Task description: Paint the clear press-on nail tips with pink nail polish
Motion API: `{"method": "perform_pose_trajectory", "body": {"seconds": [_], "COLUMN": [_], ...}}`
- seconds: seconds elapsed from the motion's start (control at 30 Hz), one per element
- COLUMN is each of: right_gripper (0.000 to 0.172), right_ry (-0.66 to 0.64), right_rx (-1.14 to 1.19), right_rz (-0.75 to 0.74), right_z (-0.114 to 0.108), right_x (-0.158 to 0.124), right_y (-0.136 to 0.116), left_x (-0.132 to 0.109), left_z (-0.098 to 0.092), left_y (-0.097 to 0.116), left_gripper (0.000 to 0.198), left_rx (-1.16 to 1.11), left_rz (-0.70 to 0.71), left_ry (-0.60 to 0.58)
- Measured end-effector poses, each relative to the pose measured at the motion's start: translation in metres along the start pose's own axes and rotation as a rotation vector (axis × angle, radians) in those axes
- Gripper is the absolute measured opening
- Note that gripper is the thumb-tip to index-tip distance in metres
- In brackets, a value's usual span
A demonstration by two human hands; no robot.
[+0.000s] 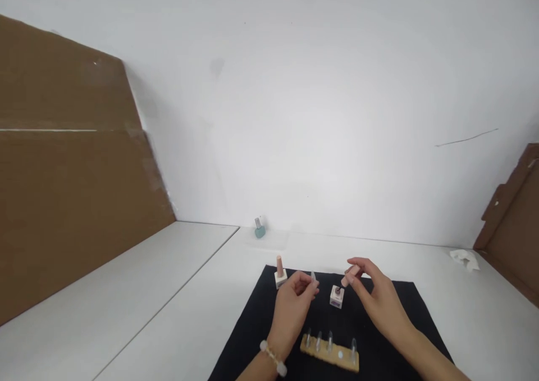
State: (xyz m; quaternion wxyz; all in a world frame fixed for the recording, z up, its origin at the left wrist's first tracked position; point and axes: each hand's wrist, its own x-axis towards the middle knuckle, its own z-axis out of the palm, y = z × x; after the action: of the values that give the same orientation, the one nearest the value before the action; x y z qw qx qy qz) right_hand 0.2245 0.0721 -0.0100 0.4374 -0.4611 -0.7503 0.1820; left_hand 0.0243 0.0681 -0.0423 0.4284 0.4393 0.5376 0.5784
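My left hand pinches a clear false nail tip between thumb and fingers, above the black mat. My right hand holds a pink nail polish cap with its brush, the brush end pointing down just above an open white square bottle. Left of that bottle stands a closed bottle with a tall pink cap, near my left fingers. A wooden stand on the mat near me holds several upright clear nail tips.
A teal polish bottle stands near the white wall at the far side of the white table. A crumpled tissue lies at the far right. Brown cardboard panels rise along the left side and at the right. A beaded bracelet circles my left wrist.
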Motion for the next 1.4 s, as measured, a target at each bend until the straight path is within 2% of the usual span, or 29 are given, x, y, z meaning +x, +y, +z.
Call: {"method": "perform_pose_trajectory", "body": {"seconds": [0.23, 0.4, 0.53, 0.9, 1.1, 1.27, 1.4], "right_gripper": [0.018, 0.019, 0.020, 0.022, 0.016, 0.016, 0.017], "right_ry": [0.012, 0.027, 0.008, -0.106, -0.048, -0.004, 0.087], "right_rx": [-0.082, -0.118, -0.136, -0.127, -0.084, -0.071, -0.043], "right_rz": [-0.100, -0.175, -0.208, -0.203, -0.068, -0.100, -0.090], "right_z": [0.012, 0.016, 0.017, 0.020, 0.020, 0.022, 0.011], "right_x": [-0.003, -0.006, -0.007, -0.009, -0.007, -0.009, -0.007], "right_y": [0.010, 0.016, 0.017, 0.013, 0.016, 0.013, 0.001], "left_x": [0.015, 0.010, 0.007, -0.001, -0.006, -0.007, -0.013], "left_z": [-0.002, 0.002, 0.005, 0.007, 0.006, 0.001, -0.001], "left_y": [-0.010, -0.009, -0.008, -0.010, -0.006, 0.004, 0.013], "left_gripper": [0.026, 0.025, 0.025, 0.022, 0.025, 0.020, 0.018], "left_rx": [-0.117, -0.125, -0.112, -0.067, 0.004, 0.040, -0.002], "left_rz": [-0.110, -0.149, -0.155, -0.146, -0.052, -0.007, -0.012], "left_ry": [-0.164, -0.255, -0.283, -0.284, -0.214, -0.128, -0.142]}}
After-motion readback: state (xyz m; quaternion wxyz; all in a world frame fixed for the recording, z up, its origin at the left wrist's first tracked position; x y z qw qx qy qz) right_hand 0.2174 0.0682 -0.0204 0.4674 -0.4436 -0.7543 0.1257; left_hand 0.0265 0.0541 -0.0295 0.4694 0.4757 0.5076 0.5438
